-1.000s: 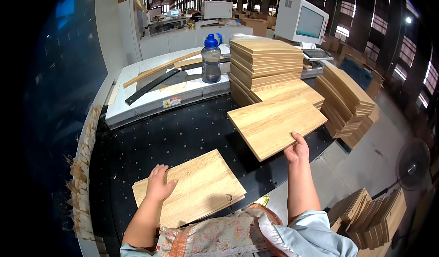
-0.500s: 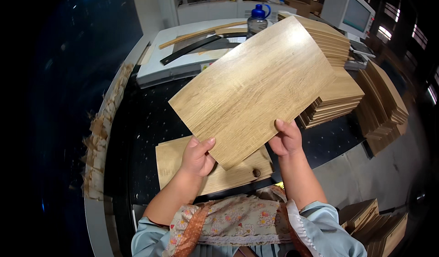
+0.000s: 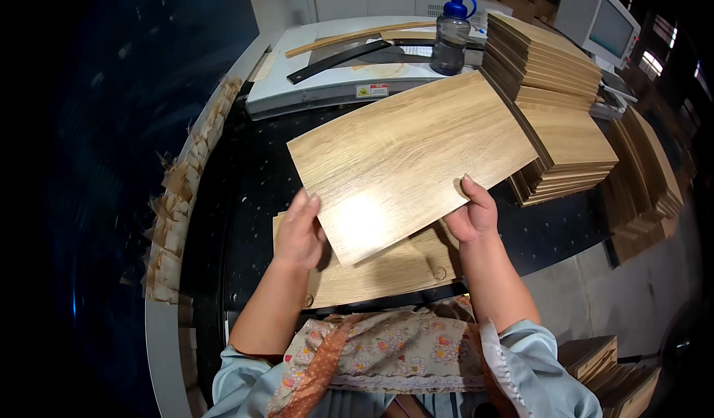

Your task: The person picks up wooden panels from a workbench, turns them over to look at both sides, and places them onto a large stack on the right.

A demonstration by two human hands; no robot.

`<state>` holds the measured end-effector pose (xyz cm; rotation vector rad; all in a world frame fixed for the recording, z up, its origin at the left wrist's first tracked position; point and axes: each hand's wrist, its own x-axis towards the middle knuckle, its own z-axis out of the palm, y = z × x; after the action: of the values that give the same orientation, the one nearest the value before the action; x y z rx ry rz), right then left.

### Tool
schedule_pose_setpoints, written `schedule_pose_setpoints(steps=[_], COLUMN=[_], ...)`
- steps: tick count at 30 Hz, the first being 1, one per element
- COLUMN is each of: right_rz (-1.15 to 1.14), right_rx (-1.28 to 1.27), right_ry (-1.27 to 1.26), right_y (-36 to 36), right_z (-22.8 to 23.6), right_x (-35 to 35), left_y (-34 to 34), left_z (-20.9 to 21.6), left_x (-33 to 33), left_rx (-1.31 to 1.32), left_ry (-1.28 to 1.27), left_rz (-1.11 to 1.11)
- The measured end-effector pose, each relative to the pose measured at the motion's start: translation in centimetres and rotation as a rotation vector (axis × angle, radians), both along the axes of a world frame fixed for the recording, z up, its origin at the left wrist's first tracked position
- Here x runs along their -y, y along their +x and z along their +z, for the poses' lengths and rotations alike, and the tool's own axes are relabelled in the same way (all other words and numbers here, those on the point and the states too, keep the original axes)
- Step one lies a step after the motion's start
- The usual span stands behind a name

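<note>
Both hands hold up a flat rectangular wood-grain board [image 3: 416, 143], tilted above the black work table, with light glaring off its lower left part. My left hand [image 3: 299, 232] is at the board's left edge, fingers slightly blurred along it. My right hand [image 3: 474, 211] grips the lower right edge, thumb on top and fingers hidden underneath. Below lies another wood-grain panel [image 3: 372, 283], partly covered by the raised board; two small round marks or holes show near its front edge.
Stacked boards [image 3: 550, 50] and a lower pile [image 3: 576, 139] stand at right. More boards lean beyond the table [image 3: 249, 195] and lie at lower right [image 3: 606, 373]. A blue-lidded bottle [image 3: 451, 42], black strip [image 3: 338, 61] and monitor [image 3: 606, 24] are farther back.
The raised board has come lower and turned flatter, its far corner dropping away from the bottle. My left hand has shifted up along the board's left edge, its thumb off the top face.
</note>
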<state>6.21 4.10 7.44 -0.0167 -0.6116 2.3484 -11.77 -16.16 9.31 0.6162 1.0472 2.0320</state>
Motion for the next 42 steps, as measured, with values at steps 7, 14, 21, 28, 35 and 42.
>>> schedule_pose_setpoints(steps=[7, 14, 21, 28, 35, 42], right_rz=[0.012, 0.159, 0.234, 0.282, 0.290, 0.303], right_rx=[0.020, -0.034, -0.132, -0.157, -0.181, -0.123], right_ry=[-0.133, -0.011, 0.144, 0.223, 0.249, 0.180], right_y=[0.1, -0.3, -0.3, -0.5, -0.1, 0.0], right_z=[-1.5, -1.9, -0.7, -1.1, -1.0, -2.1], right_x=[0.9, 3.9, 5.9, 6.3, 6.4, 6.2], left_y=[-2.1, -3.6, -4.8, -4.8, -5.0, -4.8], left_z=[-0.8, -1.9, -3.4, -3.6, -4.0, -3.5], left_x=[2.3, 3.1, 5.2, 5.8, 5.6, 5.4], left_rx=[-1.421, -1.834, -1.854, -1.871, -1.892, -1.879], left_ry=[-0.233, -0.144, -0.253, -0.260, -0.254, -0.267], left_rz=[0.548, 0.738, 0.811, 0.861, 0.877, 0.785])
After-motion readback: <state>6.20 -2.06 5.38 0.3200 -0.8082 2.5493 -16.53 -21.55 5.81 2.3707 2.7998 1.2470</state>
